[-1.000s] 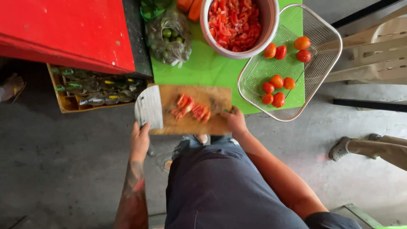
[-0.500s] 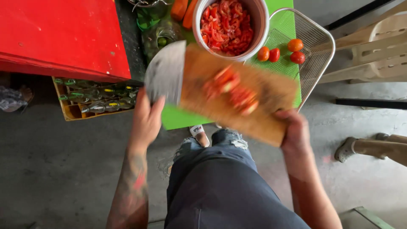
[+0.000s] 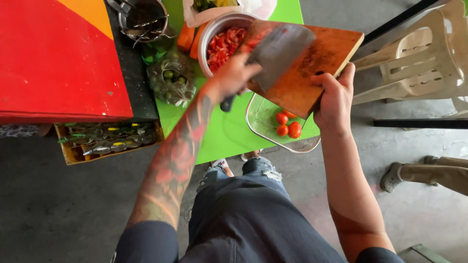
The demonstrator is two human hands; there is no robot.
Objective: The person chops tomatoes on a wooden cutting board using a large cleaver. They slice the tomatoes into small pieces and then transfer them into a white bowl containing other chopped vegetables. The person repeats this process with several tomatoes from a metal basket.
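Two bare hands at work over a bright green surface (image 3: 224, 139), seen from above. Left hand (image 3: 234, 75), forearm heavily tattooed, wrapped around the dark handle of a broad cleaver (image 3: 280, 53), blade laid flat across the top of a wooden cutting board (image 3: 312, 73). Right hand (image 3: 336, 95) clamped on the board's near edge, fingers over the top face, holding it lifted clear of the surface and tilted down toward a metal bowl (image 3: 219, 31). Chopped red tomato (image 3: 224, 44) heaped in the bowl, more red pieces blurred at the board's lower end by the rim. Below the raised board, a wire mesh tray (image 3: 265, 122) on the surface, a few whole small tomatoes (image 3: 287, 126) inside, part of the tray hidden by the board.

Further left, a clear bag of green limes (image 3: 170, 80), carrots (image 3: 187, 39) beside the bowl, and a small metal pot of utensils (image 3: 144, 19) at the top edge. Red tabletop (image 3: 53, 58) to the far left, a yellow crate of bottles (image 3: 107, 141) beneath it. Plastic chair (image 3: 419, 63) at right; another person's sandalled foot (image 3: 395, 178) on the concrete floor (image 3: 58, 209) nearby. Dark jeans of the person in the foreground.
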